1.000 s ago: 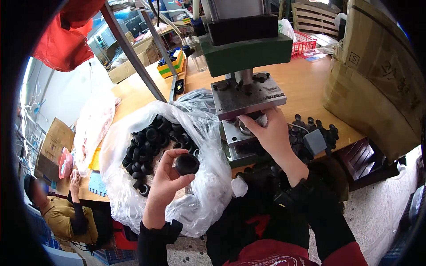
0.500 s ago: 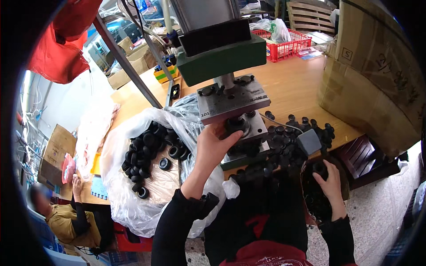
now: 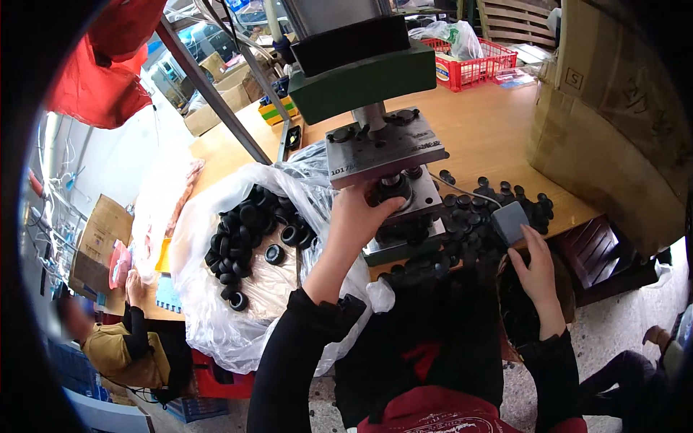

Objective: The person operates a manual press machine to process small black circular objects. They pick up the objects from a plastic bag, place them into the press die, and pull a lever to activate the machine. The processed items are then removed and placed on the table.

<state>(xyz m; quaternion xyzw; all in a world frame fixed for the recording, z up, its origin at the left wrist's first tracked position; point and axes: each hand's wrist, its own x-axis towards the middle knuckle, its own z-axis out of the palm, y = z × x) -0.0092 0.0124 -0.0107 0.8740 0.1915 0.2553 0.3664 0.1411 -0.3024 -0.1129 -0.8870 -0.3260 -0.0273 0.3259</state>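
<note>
At the metal press point(image 3: 368, 83), my left hand point(image 3: 355, 220) reaches under the upper steel plate point(image 3: 386, 153). Its thumb and fingers curl around a black round part point(image 3: 393, 191) on the lower die; some fingertips are hidden behind the die. My right hand point(image 3: 538, 278) has its fingers apart and holds nothing. Its fingertips are at the lower right edge of a small grey box point(image 3: 510, 222) with a cable. Many small black discs point(image 3: 462, 224) lie around the press base. Below my right hand is a dark open container point(image 3: 505, 317), its contents hard to make out.
Left of the press, a clear plastic bag point(image 3: 195, 289) holds black wheel-like parts point(image 3: 245, 231). A large cardboard box point(image 3: 606, 144) stands at the right. A red crate point(image 3: 484, 65) is at the back. Another person point(image 3: 126, 346) sits at far left; someone's dark-clothed limb point(image 3: 621, 382) shows lower right.
My right hand has moved up from the dark container to the grey box, and its fingers have opened out. My left hand stays at the die. A limb has appeared at lower right.
</note>
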